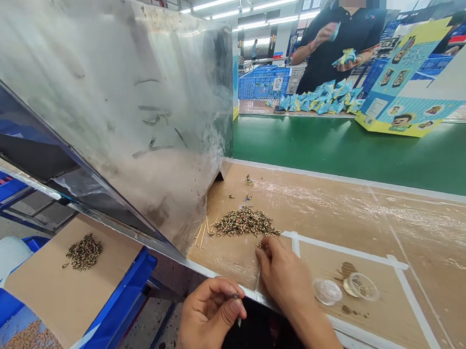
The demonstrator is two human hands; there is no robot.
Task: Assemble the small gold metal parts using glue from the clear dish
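Observation:
My left hand (209, 314) is at the table's near edge, its thumb and fingers pinched on a thin stick-like piece with a small dark bead at its top. My right hand (282, 275) rests palm down on the brown table top (371, 223). Its fingertips touch loose pieces at the near edge of a heap of small brownish beads (246, 223), fingers close together. A few thin wooden sticks (203, 232) lie just left of the heap.
Two small clear plastic lids (346, 289) lie right of my right hand. A slanted metal sheet (123, 111) rises at left. Below it, cardboard (71, 280) on a blue crate carries another bead heap. Across the green belt (355, 147), another person handles blue packets beside a printed carton (409, 85).

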